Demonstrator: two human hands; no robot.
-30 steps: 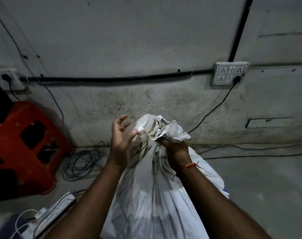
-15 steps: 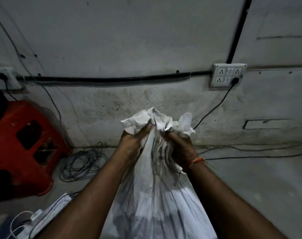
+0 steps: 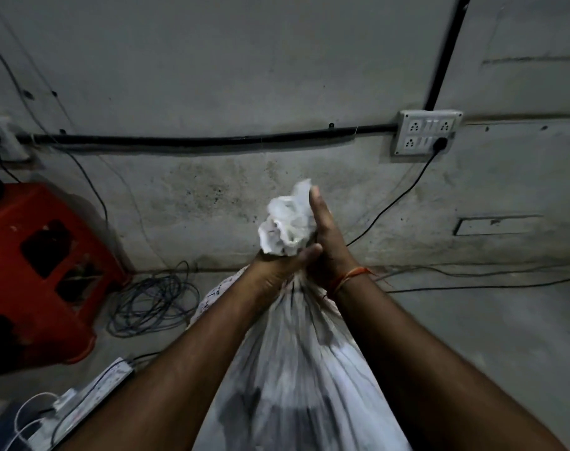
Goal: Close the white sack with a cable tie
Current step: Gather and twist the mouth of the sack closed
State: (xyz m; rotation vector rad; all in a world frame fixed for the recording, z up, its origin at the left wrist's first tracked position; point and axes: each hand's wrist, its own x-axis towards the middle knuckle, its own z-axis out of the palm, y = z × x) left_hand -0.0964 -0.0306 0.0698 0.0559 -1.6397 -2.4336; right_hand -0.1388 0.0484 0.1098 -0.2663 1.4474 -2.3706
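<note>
The white sack (image 3: 296, 359) stands upright between my forearms, its body pleated up to a narrow neck. Its bunched mouth (image 3: 285, 227) sticks out above my hands as a crumpled tuft. My left hand (image 3: 275, 271) is wrapped around the neck just under the tuft. My right hand (image 3: 326, 242) rests against the tuft's right side with its fingers stretched straight up; an orange thread is tied around that wrist. No cable tie shows in the view.
A red plastic stool (image 3: 36, 271) stands at the left. A coil of grey cable (image 3: 153, 301) lies on the floor beside it. A power strip (image 3: 81, 405) lies at the lower left. A wall socket (image 3: 426, 131) with a black cord hangs at the upper right.
My left hand went from open beside the sack to gripping its neck. My right hand's fingers have straightened up along the tuft. The mouth is bunched tighter and sits higher.
</note>
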